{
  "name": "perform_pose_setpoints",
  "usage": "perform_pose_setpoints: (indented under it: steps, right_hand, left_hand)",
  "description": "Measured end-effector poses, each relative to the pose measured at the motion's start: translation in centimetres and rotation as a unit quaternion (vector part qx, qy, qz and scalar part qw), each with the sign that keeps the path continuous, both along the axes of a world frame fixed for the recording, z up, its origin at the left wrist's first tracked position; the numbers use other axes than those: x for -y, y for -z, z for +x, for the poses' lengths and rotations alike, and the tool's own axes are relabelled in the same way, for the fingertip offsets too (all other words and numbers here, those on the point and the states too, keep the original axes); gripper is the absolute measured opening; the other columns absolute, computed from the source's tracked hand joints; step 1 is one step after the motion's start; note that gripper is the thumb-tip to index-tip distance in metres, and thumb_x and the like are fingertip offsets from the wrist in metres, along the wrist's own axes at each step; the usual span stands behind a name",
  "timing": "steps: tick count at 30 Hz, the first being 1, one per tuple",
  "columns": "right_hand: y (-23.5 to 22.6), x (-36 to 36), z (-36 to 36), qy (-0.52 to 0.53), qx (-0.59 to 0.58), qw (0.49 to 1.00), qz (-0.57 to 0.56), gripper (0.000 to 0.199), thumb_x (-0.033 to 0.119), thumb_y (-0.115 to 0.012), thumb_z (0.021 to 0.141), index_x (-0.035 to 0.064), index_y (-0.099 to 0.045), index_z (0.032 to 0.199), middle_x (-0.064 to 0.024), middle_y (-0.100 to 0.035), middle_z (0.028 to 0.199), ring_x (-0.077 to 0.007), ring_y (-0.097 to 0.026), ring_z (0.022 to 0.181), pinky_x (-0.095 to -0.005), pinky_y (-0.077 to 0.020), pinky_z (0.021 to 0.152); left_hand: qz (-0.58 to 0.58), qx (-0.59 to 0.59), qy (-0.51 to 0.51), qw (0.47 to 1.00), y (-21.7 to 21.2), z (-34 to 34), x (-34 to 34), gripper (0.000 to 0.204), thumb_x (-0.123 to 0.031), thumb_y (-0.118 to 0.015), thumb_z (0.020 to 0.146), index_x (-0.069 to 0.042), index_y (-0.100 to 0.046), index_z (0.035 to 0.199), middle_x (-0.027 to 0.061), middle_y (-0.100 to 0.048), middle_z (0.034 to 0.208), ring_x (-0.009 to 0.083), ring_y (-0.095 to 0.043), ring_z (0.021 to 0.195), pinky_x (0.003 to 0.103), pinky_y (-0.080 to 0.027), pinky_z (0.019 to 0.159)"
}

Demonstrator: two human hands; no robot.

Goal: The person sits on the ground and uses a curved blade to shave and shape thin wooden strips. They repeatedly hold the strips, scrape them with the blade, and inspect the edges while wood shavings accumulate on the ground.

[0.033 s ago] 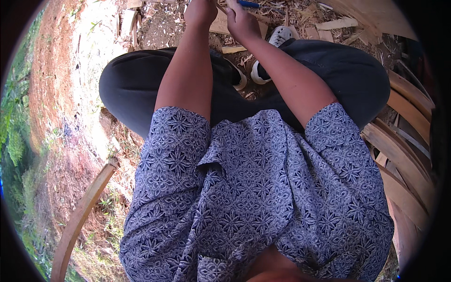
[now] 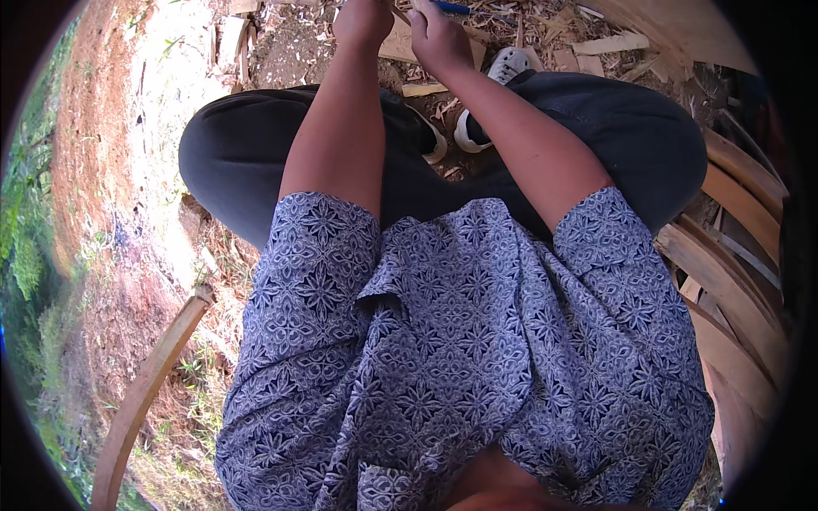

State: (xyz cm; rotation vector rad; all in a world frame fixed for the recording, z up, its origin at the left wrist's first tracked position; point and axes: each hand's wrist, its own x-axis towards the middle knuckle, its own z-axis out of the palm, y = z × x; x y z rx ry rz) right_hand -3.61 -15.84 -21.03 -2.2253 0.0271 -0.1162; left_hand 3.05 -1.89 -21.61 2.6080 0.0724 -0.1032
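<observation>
At the very top of my view, both hands meet over a flat piece of pale wood [image 2: 394, 43] lying on the littered ground. My left hand [image 2: 362, 21] is curled down onto the near left part of that wood, fingers closed over its edge as far as I can see, though the frame cuts off the fingertips, so I cannot tell how firmly it grips. My right hand [image 2: 439, 38] sits just beside it, to the right, folded narrow around a blue pen-like tool [image 2: 450, 8] whose shaft sticks out rightward from the fist; its tip is hidden behind the fingers. The wood lies under and between the two hands, its right corner showing just below the right hand's knuckles. Both bare forearms run down from there to the sleeves of a blue patterned shirt [image 2: 443, 358]. Dark trousers [image 2: 239, 162] cover the bent knees on either side, and a white-soled shoe [image 2: 490, 89] rests near the right forearm, just below the wood. Wood chips and offcuts [image 2: 613, 43] lie scattered around the hands. Curved wooden ribs [image 2: 724, 272] stack up on my right, and one curved wooden strip [image 2: 145, 392] lies on the reddish soil at my left.
</observation>
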Motion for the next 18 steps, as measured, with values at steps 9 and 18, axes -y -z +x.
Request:
perform_pose_setpoints:
  steps: [9,18]
  right_hand:
    - [-0.9,-0.2,-0.5,-0.016,-0.129,0.990,-0.063,0.049,0.033,-0.047,0.100,0.0182,-0.046,0.147,-0.0289,-0.066,0.108,-0.0452,-0.064,0.099,-0.0533,-0.0515,0.084]
    - [5.2,2.5,-1.9,-0.078,-0.150,0.969,-0.182,0.050,0.032,-0.046,0.099,0.0198,-0.044,0.148,-0.0227,-0.068,0.115,-0.0421,-0.066,0.104,-0.0529,-0.0520,0.089]
  left_hand:
    - [0.012,-0.017,-0.018,1.000,-0.7,-0.3,-0.1,0.023,-0.021,-0.053,0.094,-0.003,-0.065,0.101,0.0285,-0.068,0.095,0.0473,-0.066,0.094,0.056,-0.052,0.081]
    - [0.014,-0.027,-0.004,1.000,-0.4,0.2,0.9,0.026,-0.024,-0.050,0.096,-0.005,-0.066,0.105,0.0255,-0.070,0.101,0.0440,-0.067,0.097,0.054,-0.053,0.083]
